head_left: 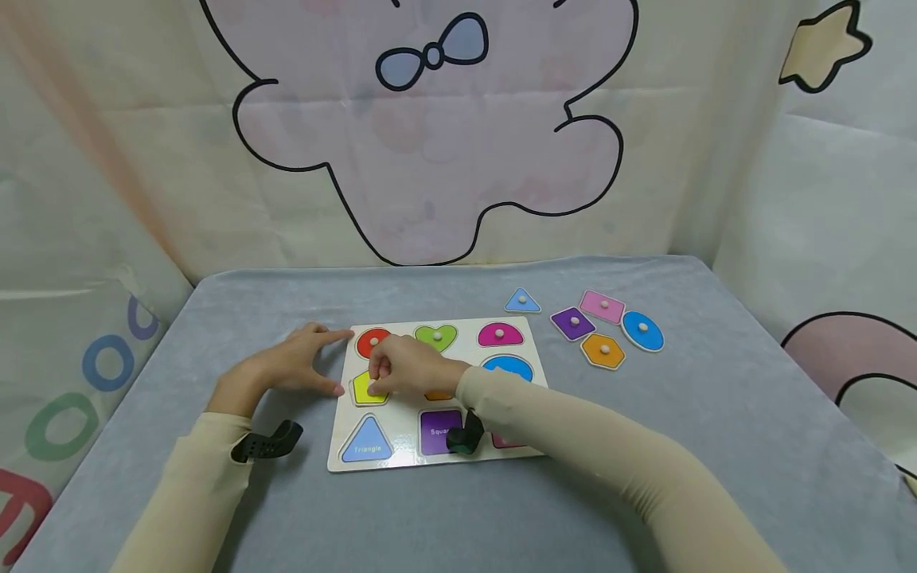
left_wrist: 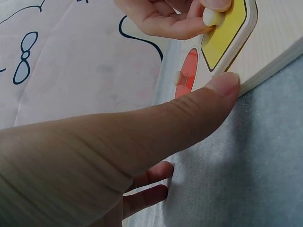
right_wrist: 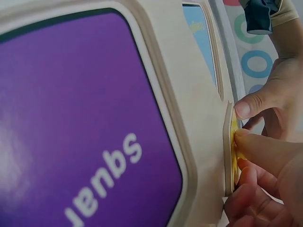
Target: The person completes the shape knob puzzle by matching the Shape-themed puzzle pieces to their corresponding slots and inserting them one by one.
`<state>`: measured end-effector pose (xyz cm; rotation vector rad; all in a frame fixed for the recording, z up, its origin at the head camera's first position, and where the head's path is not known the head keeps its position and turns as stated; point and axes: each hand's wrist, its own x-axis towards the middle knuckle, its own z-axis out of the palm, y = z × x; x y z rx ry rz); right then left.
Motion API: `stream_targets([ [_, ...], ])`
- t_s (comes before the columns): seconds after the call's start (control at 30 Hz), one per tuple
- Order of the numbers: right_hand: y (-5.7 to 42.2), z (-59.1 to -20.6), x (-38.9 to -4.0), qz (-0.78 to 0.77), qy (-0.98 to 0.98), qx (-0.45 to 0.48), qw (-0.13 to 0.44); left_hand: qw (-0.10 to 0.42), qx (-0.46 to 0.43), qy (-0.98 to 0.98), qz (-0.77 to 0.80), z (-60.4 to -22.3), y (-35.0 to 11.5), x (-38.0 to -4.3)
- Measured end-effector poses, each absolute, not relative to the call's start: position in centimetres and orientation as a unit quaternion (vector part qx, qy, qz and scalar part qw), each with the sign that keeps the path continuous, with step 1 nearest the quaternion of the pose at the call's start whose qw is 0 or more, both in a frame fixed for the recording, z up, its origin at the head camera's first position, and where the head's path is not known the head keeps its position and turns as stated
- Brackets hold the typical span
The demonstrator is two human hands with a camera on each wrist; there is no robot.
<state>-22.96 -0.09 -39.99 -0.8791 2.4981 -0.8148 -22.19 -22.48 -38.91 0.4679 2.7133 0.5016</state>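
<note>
A white puzzle board (head_left: 405, 452) lies flat before me. My right hand (head_left: 415, 368) reaches over it and pinches the small knob (left_wrist: 212, 18) of a yellow pentagon puzzle piece (head_left: 363, 391). That piece is at the board's left side, middle row, its edge standing proud of the surface in the left wrist view. My left hand (head_left: 295, 362) is spread at the board's left edge, thumb (left_wrist: 222, 87) touching it close by the yellow piece. A red round piece (head_left: 365, 344), a green heart (head_left: 446, 341) and a magenta half circle (head_left: 501, 337) sit along the far row, each with a knob.
Blue triangle (head_left: 367, 447) and purple square (head_left: 431, 439) shapes fill the near row, labelled. Right of the board lie loose knobbed pieces: a blue triangle (head_left: 520, 305), purple square (head_left: 566, 326), pink rectangle (head_left: 595, 303), blue oval (head_left: 637, 336) and orange hexagon (head_left: 596, 357). Grey cloth (head_left: 458, 525) covers the table.
</note>
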Motion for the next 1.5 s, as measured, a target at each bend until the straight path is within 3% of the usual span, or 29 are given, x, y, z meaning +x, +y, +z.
stream_targets([
  [0.7,0.7,-40.6,-22.9,-0.301,0.874,-0.327,0.197,0.172,0.167,0.954,0.177,-39.7,-22.3,-22.2],
  [1.5,8.4,-38.1,-22.6,-0.315,0.883,-0.31,0.16,0.164,0.152,0.96,0.171,-39.5,-22.1,-22.3],
])
